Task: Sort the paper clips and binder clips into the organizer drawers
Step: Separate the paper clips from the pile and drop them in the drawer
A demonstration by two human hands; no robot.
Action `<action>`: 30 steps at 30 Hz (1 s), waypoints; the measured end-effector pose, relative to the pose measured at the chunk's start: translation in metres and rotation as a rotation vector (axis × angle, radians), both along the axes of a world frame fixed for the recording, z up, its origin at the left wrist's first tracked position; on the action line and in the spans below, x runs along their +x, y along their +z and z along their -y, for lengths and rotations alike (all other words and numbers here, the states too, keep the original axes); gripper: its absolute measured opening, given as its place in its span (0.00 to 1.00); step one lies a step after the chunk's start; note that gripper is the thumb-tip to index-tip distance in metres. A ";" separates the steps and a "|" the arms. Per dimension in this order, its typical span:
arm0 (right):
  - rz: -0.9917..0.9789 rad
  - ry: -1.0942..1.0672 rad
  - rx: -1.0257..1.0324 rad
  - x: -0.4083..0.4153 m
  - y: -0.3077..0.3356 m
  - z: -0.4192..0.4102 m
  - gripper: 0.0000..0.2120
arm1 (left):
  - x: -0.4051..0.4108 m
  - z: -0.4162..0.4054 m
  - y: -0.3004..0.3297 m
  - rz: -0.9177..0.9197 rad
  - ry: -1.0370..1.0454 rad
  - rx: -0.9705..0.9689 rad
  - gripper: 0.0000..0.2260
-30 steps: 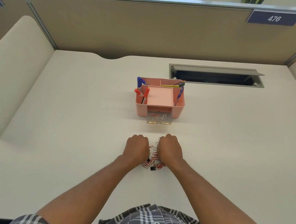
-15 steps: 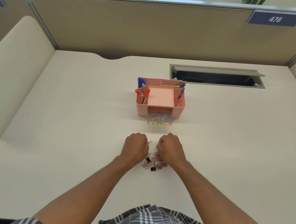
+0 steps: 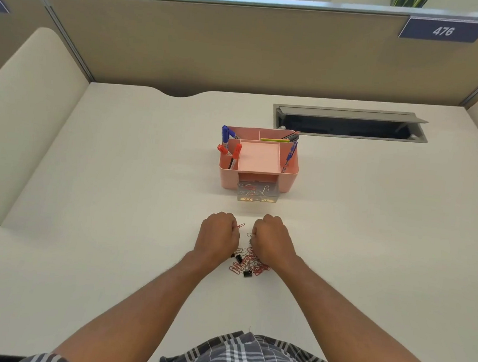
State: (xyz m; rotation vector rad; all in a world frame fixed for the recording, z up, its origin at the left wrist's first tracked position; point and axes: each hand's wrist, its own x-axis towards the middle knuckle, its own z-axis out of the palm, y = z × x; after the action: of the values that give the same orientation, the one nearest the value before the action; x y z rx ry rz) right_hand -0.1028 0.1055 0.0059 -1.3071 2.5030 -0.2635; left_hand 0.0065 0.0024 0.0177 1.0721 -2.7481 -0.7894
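A pink organizer (image 3: 287,179) stands mid-desk. Its clear drawer (image 3: 257,193) is pulled out toward me and holds several paper clips. A small heap of red and silver paper clips (image 3: 250,265) with black binder clips (image 3: 248,273) lies on the desk between my wrists. My left hand (image 3: 218,235) is closed, and a red paper clip (image 3: 239,226) sticks out of its fingers. Over the far right of the heap, my right hand (image 3: 273,239) is closed with a silver clip (image 3: 249,235) showing at its fingertips.
Pens and markers (image 3: 226,144) stand in the organizer's side compartments. An open grey cable tray (image 3: 351,124) is set into the desk behind it. Partition walls close the back and sides. My checked shirt (image 3: 247,359) is at the near edge.
Both hands have lifted slightly off the heap and moved apart. A red paper clip now shows in my left fingers, and more of the heap is visible.
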 end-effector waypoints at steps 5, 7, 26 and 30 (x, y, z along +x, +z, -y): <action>0.145 -0.121 -0.286 -0.006 0.020 -0.001 0.03 | -0.005 0.005 0.013 -0.142 0.042 0.027 0.04; 0.194 -0.185 -0.495 -0.013 0.037 0.002 0.03 | -0.014 0.010 0.021 -0.227 0.043 0.007 0.03; 0.214 0.058 -0.311 0.001 0.030 0.005 0.12 | 0.011 0.044 0.006 -0.084 0.130 0.099 0.06; 0.081 0.336 -0.149 0.034 0.001 0.010 0.20 | 0.048 0.029 -0.021 0.065 0.088 0.117 0.07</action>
State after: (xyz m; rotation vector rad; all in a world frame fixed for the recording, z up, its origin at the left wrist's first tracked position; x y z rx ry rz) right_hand -0.0692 0.0958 0.0065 -1.7105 2.1859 -0.4214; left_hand 0.0545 -0.0266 -0.0035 1.2529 -2.7150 -0.9293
